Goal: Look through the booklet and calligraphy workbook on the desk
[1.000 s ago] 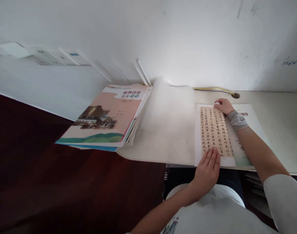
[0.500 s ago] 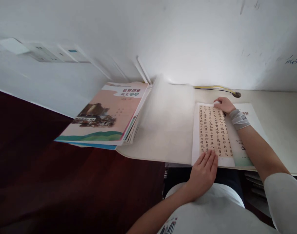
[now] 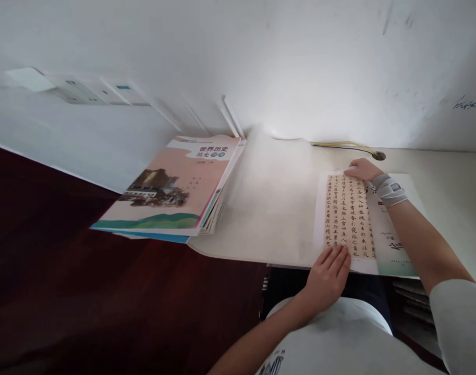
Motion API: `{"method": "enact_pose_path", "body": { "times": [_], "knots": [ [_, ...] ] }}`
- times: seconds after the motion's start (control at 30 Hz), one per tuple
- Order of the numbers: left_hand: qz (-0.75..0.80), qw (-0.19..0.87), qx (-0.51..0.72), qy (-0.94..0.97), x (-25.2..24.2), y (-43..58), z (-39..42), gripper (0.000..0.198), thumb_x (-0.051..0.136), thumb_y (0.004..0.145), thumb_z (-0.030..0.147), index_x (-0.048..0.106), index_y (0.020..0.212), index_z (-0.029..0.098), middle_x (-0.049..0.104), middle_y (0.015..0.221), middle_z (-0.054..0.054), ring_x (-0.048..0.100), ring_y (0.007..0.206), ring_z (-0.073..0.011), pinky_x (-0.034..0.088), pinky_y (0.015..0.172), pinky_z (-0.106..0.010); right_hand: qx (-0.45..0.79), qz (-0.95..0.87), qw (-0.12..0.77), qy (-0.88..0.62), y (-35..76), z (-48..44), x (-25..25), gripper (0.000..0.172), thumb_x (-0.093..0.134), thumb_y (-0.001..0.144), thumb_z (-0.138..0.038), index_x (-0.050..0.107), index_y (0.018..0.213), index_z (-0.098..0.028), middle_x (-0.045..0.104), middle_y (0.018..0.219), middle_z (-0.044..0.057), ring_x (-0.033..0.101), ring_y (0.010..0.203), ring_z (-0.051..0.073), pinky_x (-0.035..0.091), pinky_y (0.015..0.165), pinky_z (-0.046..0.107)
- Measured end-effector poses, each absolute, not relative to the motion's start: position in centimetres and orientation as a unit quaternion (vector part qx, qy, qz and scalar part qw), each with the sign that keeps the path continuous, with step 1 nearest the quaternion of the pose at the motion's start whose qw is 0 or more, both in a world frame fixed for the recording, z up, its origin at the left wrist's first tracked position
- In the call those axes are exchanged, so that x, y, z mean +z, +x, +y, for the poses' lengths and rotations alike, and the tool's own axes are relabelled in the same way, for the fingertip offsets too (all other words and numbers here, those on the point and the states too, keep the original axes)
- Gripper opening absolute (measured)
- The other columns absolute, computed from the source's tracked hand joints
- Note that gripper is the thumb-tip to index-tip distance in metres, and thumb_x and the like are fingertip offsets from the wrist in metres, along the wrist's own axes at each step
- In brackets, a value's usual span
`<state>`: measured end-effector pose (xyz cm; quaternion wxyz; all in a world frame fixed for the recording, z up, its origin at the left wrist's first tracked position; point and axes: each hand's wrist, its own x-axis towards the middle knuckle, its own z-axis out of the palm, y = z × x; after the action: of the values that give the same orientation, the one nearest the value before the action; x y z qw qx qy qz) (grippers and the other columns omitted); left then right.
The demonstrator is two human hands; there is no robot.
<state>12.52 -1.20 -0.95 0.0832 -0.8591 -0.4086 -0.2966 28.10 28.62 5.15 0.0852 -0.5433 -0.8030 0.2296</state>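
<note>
On the pale cream desk top [image 3: 449, 208], close to its near edge, lies a tan calligraphy sheet printed with columns of dark brush characters [image 3: 349, 216]. It rests on a white booklet with a green band along its lower edge [image 3: 394, 250], which shows to the right of the sheet. The left hand [image 3: 328, 276] lies flat with the fingers [image 3: 339, 255] straight and together, their tips pressing the near edge of the sheet; it grasps nothing. The right hand [image 3: 362, 169] sits at the far edge of the same sheet, palm down and fingers curled lightly onto the paper, holding it down rather than gripping it. A grey-white strap wound around the wrist [image 3: 390, 190] sits just behind that hand, and the forearm crosses over the booklet.

Just left of the sheet spreads a large sheet of thin, translucent white paper [image 3: 269, 203], which reaches towards the wall and overlaps the calligraphy sheet's left margin. Further left, a stack of textbooks topped by a pink cover with a building picture and green hills [image 3: 171, 192] rests at the desk's left end, overhanging a dark red-brown surface [image 3: 85, 291]. A yellow cable [image 3: 339, 144] runs along the foot of the white wall [image 3: 300, 62] to a round hole in the desk just beyond the right hand.
</note>
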Motion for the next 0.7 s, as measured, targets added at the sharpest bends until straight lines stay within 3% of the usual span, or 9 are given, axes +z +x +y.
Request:
{"method": "enact_pose_path", "body": {
  "times": [0.13, 0.33, 0.47, 0.57, 0.7],
  "knots": [
    [-0.404, 0.089, -0.306, -0.857, -0.6, 12.5, -1.9, 0.029, 0.044, 0.084, 0.007, 0.059, 0.109, 0.007, 0.062, 0.118, -0.015, 0.048, 0.122, -0.0222, 0.043, 0.101, -0.039, 0.282, -0.789, 0.107, -0.535, 27.2, 28.0, 4.4, 0.021, 0.06, 0.064, -0.033, 0.063, 0.072, -0.014, 0.061, 0.07, 0.003, 0.056, 0.07, 0.018, 0.041, 0.062, 0.027],
    [-0.389, 0.097, -0.366, -0.84, -2.0, 12.7, -1.6, 0.024, 0.051, 0.082, 0.008, 0.061, 0.104, 0.009, 0.065, 0.113, -0.012, 0.051, 0.119, -0.0218, 0.042, 0.101, -0.039, 0.307, -0.776, 0.213, -0.508, 27.5, 27.5, 2.5, 0.026, 0.06, 0.06, -0.035, 0.065, 0.075, -0.014, 0.062, 0.07, 0.002, 0.056, 0.072, 0.018, 0.043, 0.066, 0.028],
    [-0.387, 0.092, -0.388, -0.832, -2.3, 13.2, -2.2, 0.018, 0.055, 0.08, 0.009, 0.062, 0.096, 0.011, 0.068, 0.107, -0.007, 0.056, 0.113, -0.0198, 0.042, 0.101, -0.038, 0.337, -0.773, 0.221, -0.49, 27.6, 27.5, 2.0, 0.028, 0.062, 0.058, -0.038, 0.065, 0.072, -0.014, 0.062, 0.071, 0.002, 0.056, 0.072, 0.018, 0.043, 0.068, 0.029],
    [-0.383, 0.069, -0.374, -0.842, -0.5, 12.4, -2.5, 0.01, 0.057, 0.083, 0.018, 0.063, 0.09, 0.015, 0.069, 0.105, -0.005, 0.06, 0.106, -0.0183, 0.043, 0.099, -0.037, 0.347, -0.771, 0.218, -0.488, 27.7, 27.6, 2.0, 0.03, 0.062, 0.058, -0.041, 0.065, 0.072, -0.014, 0.06, 0.068, 0.001, 0.054, 0.069, 0.017, 0.042, 0.066, 0.029],
    [-0.458, 0.038, -0.293, -0.838, 4.3, 8.2, 1.7, 0.028, 0.043, 0.091, 0.028, 0.057, 0.112, 0.017, 0.064, 0.115, -0.01, 0.058, 0.107, -0.0193, 0.048, 0.09, -0.036, 0.348, -0.77, 0.19, -0.5, 27.4, 27.7, 2.5, 0.033, 0.063, 0.059, -0.043, 0.064, 0.074, -0.014, 0.058, 0.063, -0.001, 0.052, 0.065, 0.016, 0.041, 0.063, 0.028]
  ]
}}
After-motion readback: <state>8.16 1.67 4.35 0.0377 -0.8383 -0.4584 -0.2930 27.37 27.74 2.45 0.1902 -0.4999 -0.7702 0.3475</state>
